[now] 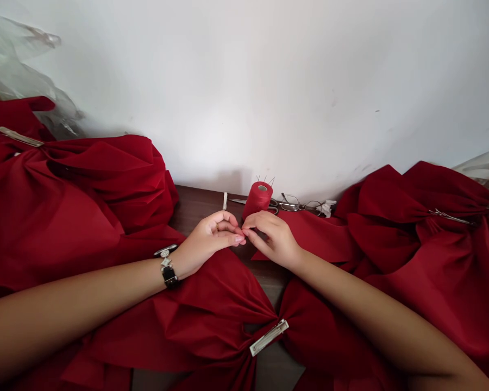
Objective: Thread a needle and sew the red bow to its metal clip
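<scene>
My left hand (214, 239) and my right hand (272, 236) meet over the middle of the table, each with thumb and fingertips pinched together. Whatever lies between the fingertips is too small to make out. Right behind them stands a spool of red thread (257, 199) with several needles sticking up from its top. Below my hands lies a large red fabric bow (212, 304), gathered at its middle, with a pale metal hair clip (269, 338) across the gather.
More red bows lie at the left (85, 201) and right (424, 233), with clips on them. Scissors (274, 205), eyeglasses (290, 204) and another clip (225, 201) rest by the white wall (244, 98). Clear plastic (28, 70) hangs at the upper left.
</scene>
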`<state>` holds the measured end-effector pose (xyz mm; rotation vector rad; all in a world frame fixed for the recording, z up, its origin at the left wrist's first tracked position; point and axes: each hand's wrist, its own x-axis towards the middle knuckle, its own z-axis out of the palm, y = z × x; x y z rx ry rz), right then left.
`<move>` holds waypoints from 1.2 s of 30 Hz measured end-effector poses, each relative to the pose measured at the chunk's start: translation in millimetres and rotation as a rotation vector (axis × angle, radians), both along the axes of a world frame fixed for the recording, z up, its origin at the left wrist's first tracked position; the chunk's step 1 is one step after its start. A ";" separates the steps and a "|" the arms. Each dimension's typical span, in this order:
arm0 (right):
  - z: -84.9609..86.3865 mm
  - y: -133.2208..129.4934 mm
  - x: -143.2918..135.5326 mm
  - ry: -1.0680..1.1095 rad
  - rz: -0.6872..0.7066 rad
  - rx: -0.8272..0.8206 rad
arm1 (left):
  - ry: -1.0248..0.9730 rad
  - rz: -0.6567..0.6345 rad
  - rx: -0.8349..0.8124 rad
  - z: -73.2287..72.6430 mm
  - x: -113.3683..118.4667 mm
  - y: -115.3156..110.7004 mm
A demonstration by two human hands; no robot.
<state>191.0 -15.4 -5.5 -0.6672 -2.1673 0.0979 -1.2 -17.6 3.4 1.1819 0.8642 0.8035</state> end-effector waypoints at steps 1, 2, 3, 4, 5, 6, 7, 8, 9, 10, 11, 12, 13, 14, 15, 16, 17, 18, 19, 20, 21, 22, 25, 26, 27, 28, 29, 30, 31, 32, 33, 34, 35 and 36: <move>0.0 0.0 0.0 -0.004 -0.002 -0.014 | 0.009 0.011 0.002 0.0 0.0 0.0; 0.2 0.0 -0.1 -0.009 -0.011 -0.033 | 0.018 0.023 0.007 0.4 0.0 -0.1; 0.7 -0.2 -0.2 -0.013 -0.023 -0.053 | 0.025 0.033 0.013 1.0 0.1 -0.3; 1.4 -0.3 -0.3 -0.018 -0.035 -0.073 | 0.029 0.039 0.022 1.8 0.4 -0.5; 2.1 -0.5 -0.5 -0.023 -0.044 -0.090 | 0.029 0.042 0.031 2.8 0.8 -0.7; 3.0 -0.6 -0.8 -0.026 -0.050 -0.103 | 0.026 0.042 0.038 3.8 1.4 -1.0; 3.9 -0.8 -1.2 -0.027 -0.053 -0.116 | 0.020 0.042 0.042 4.8 2.0 -1.4; 4.9 -1.0 -1.6 -0.024 -0.052 -0.127 | 0.012 0.045 0.043 5.7 2.6 -1.7; 5.9 -1.2 -2.0 -0.016 -0.048 -0.134 | 0.004 0.047 0.040 6.3 3.1 -1.9; 6.8 -1.6 -2.3 -0.005 -0.046 -0.140 | -0.005 0.050 0.036 6.7 3.4 -2.1; 7.6 -2.1 -2.6 0.009 -0.048 -0.143 | -0.013 0.053 0.031 6.7 3.5 -2.2; 8.4 -2.8 -2.9 0.025 -0.054 -0.145 | -0.019 0.054 0.027 6.3 3.5 -2.1; 9.0 -3.4 -3.1 0.043 -0.062 -0.145 | -0.023 0.052 0.024 5.7 3.3 -2.0; 9.5 -4.0 -3.1 0.059 -0.065 -0.144 | -0.027 0.048 0.021 4.9 3.0 -1.8; 9.8 -4.5 -3.1 0.071 -0.063 -0.142 | -0.032 0.043 0.018 4.0 2.6 -1.6; 10.0 -4.7 -2.9 0.080 -0.055 -0.138 | -0.040 0.036 0.013 3.1 2.3 -1.4; 10.1 -4.7 -2.5 0.082 -0.045 -0.129 | -0.051 0.029 0.005 2.3 2.1 -1.2; 10.2 -4.4 -2.0 0.079 -0.033 -0.116 | -0.065 0.021 -0.004 1.8 2.0 -1.1; 10.3 -3.9 -1.3 0.070 -0.020 -0.098 | -0.081 0.014 -0.015 1.5 2.0 -0.9; 10.5 -3.2 -0.4 0.058 -0.009 -0.077 | -0.095 0.008 -0.027 1.4 2.1 -0.8; 10.8 -2.3 0.6 0.043 -0.002 -0.056 | -0.108 0.005 -0.038 1.5 2.1 -0.8; 11.2 -1.4 1.7 0.026 0.005 -0.035 | -0.117 0.005 -0.049 1.8 2.2 -0.8; 12.9 1.3 4.7 -0.018 0.017 0.028 | -0.141 0.015 -0.080 3.0 2.0 -0.5; 13.4 2.0 5.5 -0.029 0.017 0.048 | -0.149 0.015 -0.089 3.3 1.9 -0.3; 13.8 2.7 6.3 -0.038 0.017 0.068 | -0.159 0.011 -0.097 3.5 1.8 -0.1; 14.1 3.3 6.9 -0.046 0.015 0.085 | -0.170 0.007 -0.106 3.7 1.7 0.2; 14.2 3.8 7.4 -0.053 0.013 0.097 | -0.181 0.001 -0.115 3.7 1.7 0.5; 14.1 4.2 7.8 -0.058 0.011 0.106 | -0.192 -0.003 -0.122 3.7 1.7 0.8; 13.9 4.6 8.0 -0.060 0.011 0.111 | -0.200 -0.006 -0.127 3.6 1.8 1.1; 13.7 4.9 8.2 -0.061 0.012 0.113 | -0.204 -0.006 -0.126 3.6 1.9 1.3; 13.5 5.1 8.3 -0.060 0.013 0.114 | -0.202 -0.005 -0.121 3.7 2.0 1.5; 13.5 5.2 8.3 -0.059 0.013 0.114 | -0.197 -0.003 -0.115 3.9 2.1 1.6; 13.5 5.2 8.3 -0.057 0.012 0.114 | -0.190 0.003 -0.109 4.3 2.2 1.6; 13.7 5.1 8.3 -0.059 0.010 0.113 | -0.186 0.011 -0.104 4.8 2.1 1.5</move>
